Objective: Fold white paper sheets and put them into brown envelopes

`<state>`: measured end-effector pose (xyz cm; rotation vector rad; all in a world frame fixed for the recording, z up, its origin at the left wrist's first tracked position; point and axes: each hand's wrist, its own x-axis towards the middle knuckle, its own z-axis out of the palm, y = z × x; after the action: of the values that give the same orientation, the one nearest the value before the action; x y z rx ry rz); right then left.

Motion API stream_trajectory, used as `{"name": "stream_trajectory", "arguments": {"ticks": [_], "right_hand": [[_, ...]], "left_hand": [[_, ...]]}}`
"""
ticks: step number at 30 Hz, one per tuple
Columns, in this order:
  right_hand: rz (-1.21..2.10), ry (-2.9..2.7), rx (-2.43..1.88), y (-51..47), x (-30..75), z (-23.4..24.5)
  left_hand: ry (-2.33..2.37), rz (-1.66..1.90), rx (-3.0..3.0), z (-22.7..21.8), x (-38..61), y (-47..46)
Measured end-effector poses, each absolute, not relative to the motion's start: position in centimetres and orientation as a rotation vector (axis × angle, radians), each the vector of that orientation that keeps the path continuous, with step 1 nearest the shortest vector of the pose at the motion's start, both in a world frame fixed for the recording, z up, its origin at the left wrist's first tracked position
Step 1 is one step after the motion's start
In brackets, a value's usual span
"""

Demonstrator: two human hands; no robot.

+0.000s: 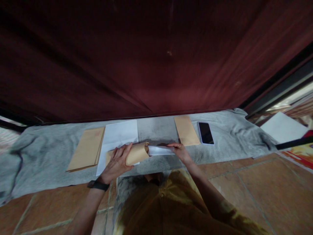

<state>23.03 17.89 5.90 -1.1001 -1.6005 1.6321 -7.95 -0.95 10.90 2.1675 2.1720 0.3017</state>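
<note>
My left hand (119, 162) is wrapped over a brown paper envelope (138, 154), whose mouth gapes toward the right. In my right hand (179, 152) is the outer end of a folded white paper (160, 150). The paper's other end reaches the envelope's mouth; how far it goes inside is hidden. White sheets (122, 132) lie flat under the envelope and my left hand. Left of them rests a stack of brown envelopes (86, 148). Another brown envelope (187, 130) lies just beyond my right hand.
A phone (206, 133) with a dark screen lies at the right on the grey cloth (156, 129) covering the low surface. Behind it hangs a dark red curtain (156, 65). White paper (283, 127) lies farther right, above the tiled floor (276, 186).
</note>
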Motion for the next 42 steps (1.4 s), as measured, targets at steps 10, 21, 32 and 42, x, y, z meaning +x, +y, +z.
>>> {"name": "stream_trajectory", "arguments": {"ticks": [10,21,32,42], "right_hand": [[1.536,-1.887,-1.075,18.4,22.7,7.4],[1.267,-2.018,-1.172,16.0,20.3,9.0],[1.08,-2.25,-1.232,11.9,16.9,11.0],[1.044,-2.464,-1.382,12.7,16.5,11.7]], "left_hand": [[2.199,0.295,2.277,11.2,-7.8,-1.0],[2.195,0.306,2.296,11.7,-6.3,-0.2],[2.164,0.324,2.362,11.5,-5.1,0.4],[2.147,0.283,2.338,11.9,-4.4,0.7]]}}
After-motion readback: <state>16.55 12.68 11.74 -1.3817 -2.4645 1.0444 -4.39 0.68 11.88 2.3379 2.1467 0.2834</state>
